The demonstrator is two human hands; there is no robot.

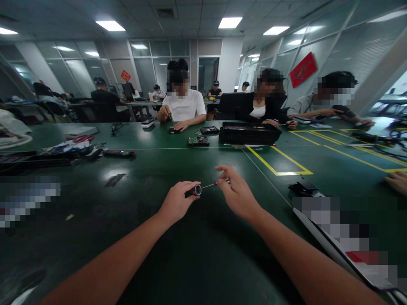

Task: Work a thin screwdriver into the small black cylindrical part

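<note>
My left hand is closed on a small dark cylindrical part, thumb and fingers at its sides. The part's round end, with a pale rim, faces right. In my right hand is a screwdriver with a thin metal shaft and a reddish handle, gripped between thumb and fingers. Its shaft points left, and the tip is at or very close to the part's round end; contact cannot be made out. Both hands are above the green table.
Across the table sit several people, near a long black housing and an opened device with a green circuit board. Left lie a dark pen-like tool and red-handled scissors. Yellow tape marks the right; a black device lies closer.
</note>
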